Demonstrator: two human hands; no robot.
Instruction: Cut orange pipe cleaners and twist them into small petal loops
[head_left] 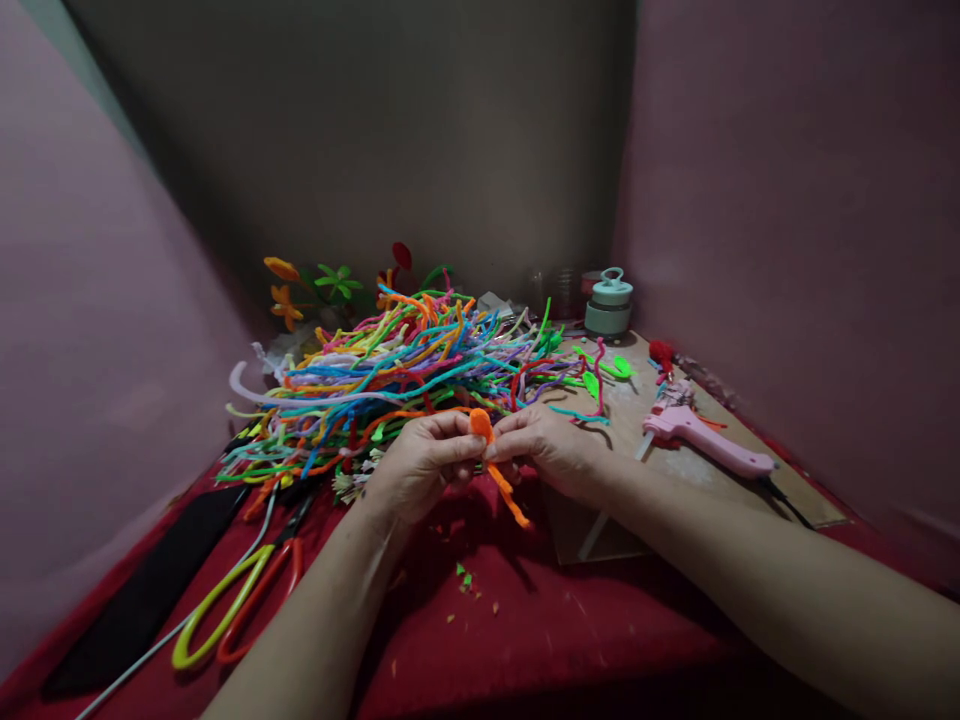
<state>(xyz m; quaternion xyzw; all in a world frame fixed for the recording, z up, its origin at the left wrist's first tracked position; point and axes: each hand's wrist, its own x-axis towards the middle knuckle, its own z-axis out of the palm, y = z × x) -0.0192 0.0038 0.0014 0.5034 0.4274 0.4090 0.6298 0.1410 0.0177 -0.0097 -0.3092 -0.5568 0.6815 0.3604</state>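
Observation:
Between my two hands is an orange pipe cleaner (504, 484), bent into a rounded, petal-like loop at the top with its loose end hanging down to the right. My left hand (429, 462) pinches the loop's left side between thumb and finger. From the right, my right hand (547, 448) grips it just below the loop; its lower fingers are partly hidden. A large heap of many-coloured pipe cleaners (390, 370) lies right behind my hands on the red cloth (480, 640).
Scissors (225, 605) with yellow and red handles lie at left beside a black strip (142, 590) and a thin white rod (150, 650). On a board (600, 535) at right rests a pink glue gun (709, 440). Behind stand a lidded jar (609, 305) and fuzzy flowers (286, 305).

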